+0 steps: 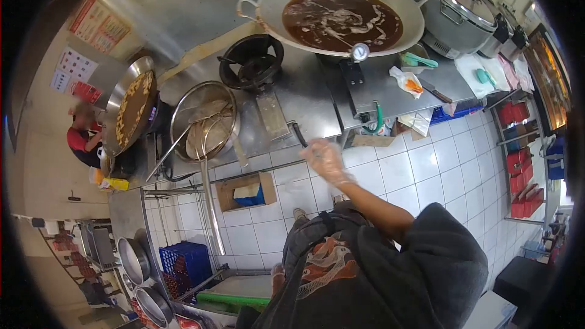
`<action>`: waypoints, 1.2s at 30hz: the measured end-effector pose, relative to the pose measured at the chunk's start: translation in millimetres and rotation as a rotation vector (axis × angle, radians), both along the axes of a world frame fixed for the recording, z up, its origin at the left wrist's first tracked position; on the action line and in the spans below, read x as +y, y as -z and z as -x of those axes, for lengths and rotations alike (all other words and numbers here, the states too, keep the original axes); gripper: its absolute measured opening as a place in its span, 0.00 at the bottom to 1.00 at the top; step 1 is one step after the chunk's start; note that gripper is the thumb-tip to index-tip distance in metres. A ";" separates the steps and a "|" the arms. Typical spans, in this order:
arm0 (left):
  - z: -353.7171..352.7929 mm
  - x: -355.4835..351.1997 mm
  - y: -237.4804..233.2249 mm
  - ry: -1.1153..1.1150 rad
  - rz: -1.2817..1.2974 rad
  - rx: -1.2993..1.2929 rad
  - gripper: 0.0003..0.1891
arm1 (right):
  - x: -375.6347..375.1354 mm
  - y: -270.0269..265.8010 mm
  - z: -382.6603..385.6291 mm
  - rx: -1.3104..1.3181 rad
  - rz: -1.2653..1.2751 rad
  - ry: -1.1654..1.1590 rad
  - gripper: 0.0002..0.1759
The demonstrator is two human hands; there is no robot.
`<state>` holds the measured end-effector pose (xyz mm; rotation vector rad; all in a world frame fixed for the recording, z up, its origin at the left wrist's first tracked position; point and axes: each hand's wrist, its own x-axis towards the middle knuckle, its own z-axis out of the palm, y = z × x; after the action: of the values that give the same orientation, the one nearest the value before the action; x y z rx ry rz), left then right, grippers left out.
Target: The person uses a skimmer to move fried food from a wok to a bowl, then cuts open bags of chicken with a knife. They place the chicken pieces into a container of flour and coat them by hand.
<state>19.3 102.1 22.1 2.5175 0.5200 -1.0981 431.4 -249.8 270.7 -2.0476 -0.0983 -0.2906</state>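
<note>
The step in hand is judged to be a reach toward the front edge of the stainless-steel tabletop [304, 94]. There a short black lever [300, 134] juts out below the wide steel wok of dark brown sauce [341, 18]. The right hand [326, 159], covered by a thin clear plastic glove, is stretched out over the white-tiled floor [420, 164] with the fingers pointed at that lever. It is seen just beside the lever's tip, but the blur does not allow it to be told whether contact is made.

The fingers appear loosely spread, neither pressed together nor pinched on anything, and nothing is seen held in the palm.

A grip on the lever would, it is judged, call for the fingers to be closed round its free end. The forearm would also need to be kept well clear of the wok's rim above. The black cast-iron burner ring [251, 61] to the side carries no pan.

The left hand [277, 271] is thought to be the pale shape low beside the dark clothing. Whether it is spread or closed cannot be told.
</note>
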 end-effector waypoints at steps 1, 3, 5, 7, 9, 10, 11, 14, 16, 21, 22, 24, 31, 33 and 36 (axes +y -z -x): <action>5.7 -2.6 7.9 -0.011 -0.041 0.028 0.11 | -23.8 -17.9 -6.5 -0.108 -0.056 0.109 0.19; 19.2 1.1 32.5 -0.111 0.033 -0.098 0.12 | -84.3 -89.4 -29.2 -0.423 0.078 0.216 0.21; 14.2 -4.2 28.5 -0.240 0.300 -0.387 0.14 | -131.9 -163.7 -56.2 -0.530 0.129 0.351 0.24; -7.6 -9.5 22.1 -0.602 0.372 -0.211 0.13 | -169.7 -199.5 -91.9 -0.420 0.384 0.481 0.25; -30.2 -21.8 4.1 -0.959 0.509 -0.149 0.12 | -197.3 -201.6 -138.1 -0.429 0.555 0.446 0.27; -41.2 -25.5 -4.6 -1.134 0.570 -0.136 0.12 | -202.0 -204.3 -150.7 -0.379 0.608 0.435 0.28; -48.7 -26.6 -7.3 -1.278 0.623 -0.131 0.12 | -200.6 -213.4 -159.8 -0.330 0.666 0.421 0.29; -38.5 -24.3 0.2 -1.485 0.745 -0.106 0.13 | -197.3 -220.2 -178.9 -0.169 0.742 0.367 0.35; -26.2 -35.6 -9.2 -1.295 0.687 -0.219 0.12 | -195.9 -220.9 -185.5 -0.080 0.765 0.328 0.41; -22.3 -58.3 -43.7 -1.453 0.535 -0.200 0.10 | -194.3 -226.7 -189.7 -0.119 0.591 0.224 0.40; -18.7 -58.2 -45.4 -1.463 0.540 -0.192 0.10 | -200.7 -229.4 -190.8 -0.124 0.498 0.177 0.40; -10.0 -58.4 -47.7 -1.463 0.541 -0.188 0.10 | -211.2 -234.3 -190.5 -0.163 0.380 0.298 0.41; 4.5 -53.4 -46.3 -1.464 0.534 -0.174 0.11 | -217.2 -232.1 -186.0 -0.250 0.638 0.303 0.42; 3.0 -50.3 -45.3 -1.460 0.536 -0.177 0.11 | -206.7 -229.9 -189.5 -0.264 0.725 0.332 0.44; 1.2 -46.8 -43.0 -1.458 0.540 -0.191 0.12 | -193.6 -237.5 -191.1 -0.192 0.752 0.250 0.46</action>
<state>18.0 55.3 65.1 1.1552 1.3946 -0.2993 622.5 -443.5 508.2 -2.7778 -0.0744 -0.6859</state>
